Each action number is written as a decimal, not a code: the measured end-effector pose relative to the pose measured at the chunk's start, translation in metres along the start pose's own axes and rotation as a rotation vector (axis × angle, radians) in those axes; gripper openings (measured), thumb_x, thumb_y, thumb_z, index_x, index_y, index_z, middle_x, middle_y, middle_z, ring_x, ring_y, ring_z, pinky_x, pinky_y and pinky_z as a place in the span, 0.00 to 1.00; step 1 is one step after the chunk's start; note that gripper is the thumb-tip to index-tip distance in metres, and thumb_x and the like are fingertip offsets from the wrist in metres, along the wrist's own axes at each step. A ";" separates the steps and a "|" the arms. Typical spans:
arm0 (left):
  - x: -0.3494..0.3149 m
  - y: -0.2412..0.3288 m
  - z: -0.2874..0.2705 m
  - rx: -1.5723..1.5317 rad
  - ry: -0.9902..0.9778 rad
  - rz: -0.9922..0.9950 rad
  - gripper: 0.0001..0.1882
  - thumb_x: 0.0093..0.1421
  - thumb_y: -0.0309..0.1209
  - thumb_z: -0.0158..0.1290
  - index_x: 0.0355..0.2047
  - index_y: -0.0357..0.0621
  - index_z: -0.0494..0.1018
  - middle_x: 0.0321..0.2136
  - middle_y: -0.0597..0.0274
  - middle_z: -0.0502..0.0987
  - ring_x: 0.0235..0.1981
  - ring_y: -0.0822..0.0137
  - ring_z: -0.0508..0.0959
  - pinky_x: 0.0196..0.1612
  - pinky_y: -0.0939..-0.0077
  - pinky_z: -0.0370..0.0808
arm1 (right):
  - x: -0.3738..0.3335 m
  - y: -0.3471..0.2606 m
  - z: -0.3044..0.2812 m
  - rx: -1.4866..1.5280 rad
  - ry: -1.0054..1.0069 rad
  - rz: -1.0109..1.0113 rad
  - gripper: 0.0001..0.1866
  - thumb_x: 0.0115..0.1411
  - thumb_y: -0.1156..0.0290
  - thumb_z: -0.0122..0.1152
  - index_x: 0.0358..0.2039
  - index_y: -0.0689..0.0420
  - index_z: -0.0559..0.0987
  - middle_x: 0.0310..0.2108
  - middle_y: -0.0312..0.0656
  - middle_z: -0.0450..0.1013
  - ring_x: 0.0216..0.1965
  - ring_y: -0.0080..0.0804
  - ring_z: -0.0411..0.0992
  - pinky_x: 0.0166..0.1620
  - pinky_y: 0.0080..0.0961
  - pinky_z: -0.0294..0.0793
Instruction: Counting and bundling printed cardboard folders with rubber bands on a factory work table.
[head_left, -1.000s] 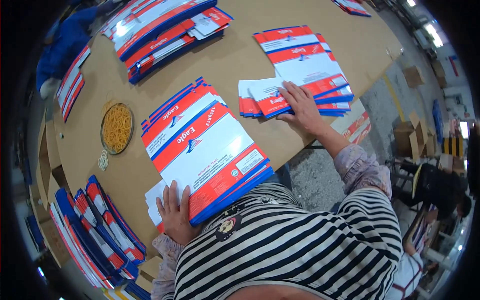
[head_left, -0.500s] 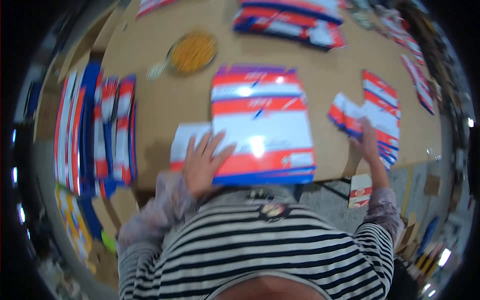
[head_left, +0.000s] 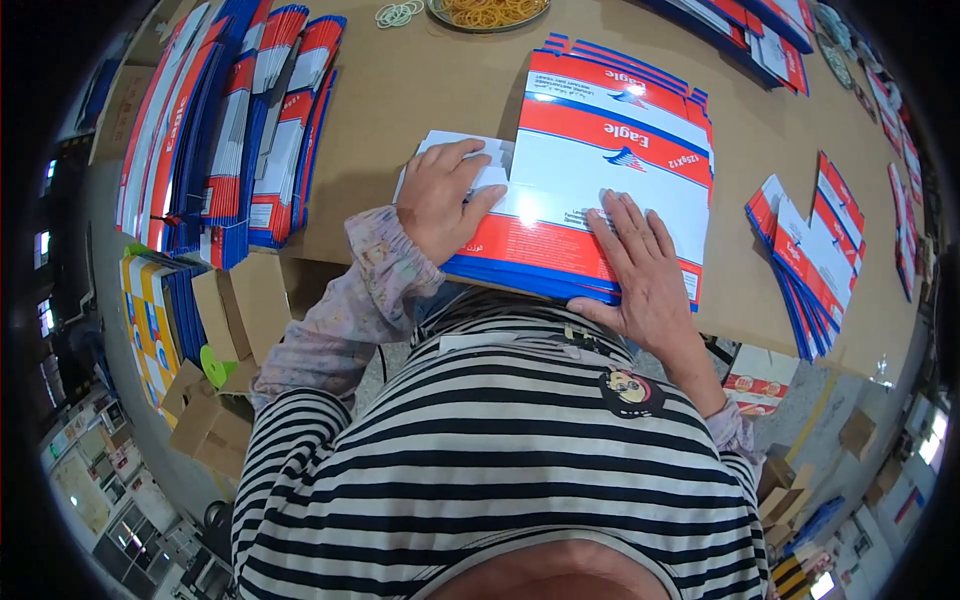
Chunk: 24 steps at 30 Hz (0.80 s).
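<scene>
A stack of flat red, white and blue cartons (head_left: 570,180) lies before me at the table's near edge, its sheets slightly fanned at the far and near ends. My left hand (head_left: 440,200) rests at its left side, fingers over the white flaps (head_left: 505,155) and thumb stretched toward the top carton. On the stack's near right part lies my right hand (head_left: 645,275), palm down, fingers extended and thumb at the blue near edge. Neither hand is closed round anything. To the right sits a smaller fanned pile of similar flat cartons (head_left: 820,250).
Bundled flat cartons (head_left: 240,130) stand packed at the left of the table (head_left: 400,85). A dish of orange rubber bands (head_left: 490,12) and some pale bands (head_left: 400,14) lie at the far side. More cartons (head_left: 780,60) are stacked far right. Open brown boxes (head_left: 235,300) stand below left.
My right hand has left the smaller pile at the right and come onto the main stack. My left hand remains at the stack's left side. The whole view has shifted.
</scene>
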<state>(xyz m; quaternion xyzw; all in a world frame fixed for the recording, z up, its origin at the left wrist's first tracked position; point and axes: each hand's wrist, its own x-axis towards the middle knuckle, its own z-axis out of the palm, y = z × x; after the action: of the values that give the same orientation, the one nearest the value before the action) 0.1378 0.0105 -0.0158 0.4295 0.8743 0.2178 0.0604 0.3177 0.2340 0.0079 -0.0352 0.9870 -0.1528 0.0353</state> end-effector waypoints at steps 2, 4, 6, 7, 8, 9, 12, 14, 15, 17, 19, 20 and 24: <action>0.000 0.002 0.001 -0.085 0.065 0.048 0.20 0.60 0.34 0.54 0.50 0.38 0.72 0.49 0.51 0.73 0.52 0.51 0.70 0.56 0.60 0.64 | -0.004 -0.004 0.001 -0.009 -0.007 0.010 0.52 0.51 0.29 0.52 0.67 0.52 0.59 0.69 0.49 0.51 0.70 0.45 0.48 0.70 0.46 0.43; 0.000 0.003 0.003 -0.097 0.134 0.058 0.17 0.58 0.34 0.55 0.47 0.39 0.73 0.46 0.53 0.74 0.50 0.53 0.71 0.54 0.60 0.64 | -0.004 -0.006 0.002 -0.020 -0.016 0.024 0.52 0.51 0.29 0.53 0.67 0.52 0.59 0.69 0.49 0.52 0.70 0.45 0.48 0.70 0.45 0.43; 0.002 0.005 0.004 -0.106 0.213 0.070 0.15 0.57 0.33 0.56 0.43 0.39 0.74 0.43 0.55 0.75 0.48 0.55 0.71 0.52 0.60 0.64 | -0.004 -0.005 0.003 -0.005 0.002 0.021 0.53 0.50 0.28 0.53 0.67 0.51 0.59 0.69 0.48 0.52 0.70 0.44 0.49 0.70 0.46 0.44; 0.003 0.005 0.004 -0.120 0.213 0.064 0.14 0.57 0.32 0.56 0.42 0.40 0.74 0.42 0.56 0.75 0.47 0.55 0.72 0.52 0.60 0.63 | -0.004 -0.004 0.002 -0.006 0.002 0.021 0.53 0.50 0.28 0.53 0.67 0.51 0.59 0.69 0.48 0.52 0.70 0.44 0.49 0.70 0.46 0.44; 0.004 0.004 0.003 -0.132 0.211 0.057 0.13 0.56 0.32 0.56 0.41 0.40 0.74 0.42 0.56 0.75 0.47 0.55 0.72 0.52 0.61 0.63 | -0.004 -0.003 0.003 -0.003 0.005 0.026 0.53 0.49 0.28 0.53 0.67 0.51 0.60 0.69 0.48 0.52 0.70 0.44 0.48 0.70 0.46 0.44; 0.005 0.004 0.002 -0.130 0.210 0.057 0.13 0.56 0.32 0.56 0.41 0.40 0.74 0.42 0.56 0.75 0.47 0.55 0.72 0.52 0.61 0.63 | -0.005 -0.003 0.004 0.001 0.007 0.031 0.53 0.49 0.28 0.54 0.67 0.51 0.60 0.69 0.48 0.52 0.70 0.44 0.48 0.70 0.46 0.44; 0.008 0.002 0.001 -0.190 0.181 0.045 0.12 0.56 0.32 0.57 0.39 0.41 0.74 0.41 0.57 0.75 0.46 0.55 0.72 0.52 0.62 0.62 | -0.005 -0.003 0.004 -0.013 0.016 0.020 0.52 0.49 0.29 0.54 0.66 0.52 0.61 0.68 0.48 0.53 0.69 0.44 0.50 0.70 0.44 0.46; 0.010 -0.001 0.002 -0.201 0.126 0.020 0.12 0.54 0.32 0.59 0.38 0.42 0.74 0.38 0.58 0.76 0.46 0.56 0.72 0.51 0.62 0.62 | -0.006 -0.004 0.004 -0.001 0.024 0.019 0.51 0.50 0.31 0.55 0.65 0.53 0.62 0.67 0.48 0.55 0.69 0.45 0.52 0.69 0.43 0.49; 0.012 -0.001 0.002 -0.204 0.125 0.026 0.12 0.54 0.32 0.59 0.38 0.42 0.74 0.38 0.58 0.76 0.46 0.56 0.72 0.51 0.62 0.62 | -0.007 -0.004 0.004 0.009 0.033 0.016 0.49 0.51 0.33 0.56 0.65 0.54 0.63 0.67 0.49 0.56 0.68 0.46 0.54 0.68 0.42 0.52; 0.019 0.000 0.001 -0.234 0.059 0.037 0.11 0.55 0.30 0.58 0.37 0.40 0.73 0.37 0.54 0.76 0.44 0.53 0.73 0.50 0.62 0.65 | -0.011 -0.003 0.003 0.007 0.054 0.013 0.48 0.51 0.35 0.56 0.63 0.57 0.64 0.65 0.50 0.58 0.67 0.47 0.56 0.67 0.42 0.54; 0.021 -0.012 0.003 -0.276 0.024 0.077 0.10 0.55 0.29 0.58 0.35 0.39 0.73 0.35 0.54 0.75 0.42 0.54 0.74 0.49 0.64 0.66 | -0.013 -0.004 0.004 0.033 0.072 -0.016 0.45 0.53 0.38 0.57 0.61 0.61 0.66 0.63 0.53 0.61 0.65 0.48 0.60 0.65 0.41 0.58; 0.026 -0.016 0.005 -0.320 -0.007 0.107 0.09 0.54 0.28 0.59 0.33 0.38 0.73 0.34 0.53 0.75 0.40 0.55 0.74 0.47 0.66 0.67 | -0.012 -0.004 0.002 0.045 0.070 -0.023 0.45 0.53 0.39 0.58 0.59 0.64 0.67 0.62 0.55 0.62 0.64 0.49 0.61 0.64 0.41 0.59; 0.029 -0.021 -0.002 -0.489 -0.156 0.057 0.07 0.53 0.24 0.59 0.29 0.35 0.71 0.31 0.54 0.74 0.34 0.59 0.75 0.41 0.71 0.71 | -0.008 0.001 -0.008 0.019 0.026 -0.122 0.42 0.55 0.42 0.58 0.58 0.65 0.67 0.60 0.56 0.65 0.61 0.48 0.64 0.62 0.40 0.64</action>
<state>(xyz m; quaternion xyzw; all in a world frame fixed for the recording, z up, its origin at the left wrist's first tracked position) 0.1038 0.0206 -0.0208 0.4421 0.7758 0.3908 0.2235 0.3251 0.2384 0.0159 -0.0932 0.9819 -0.1645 0.0136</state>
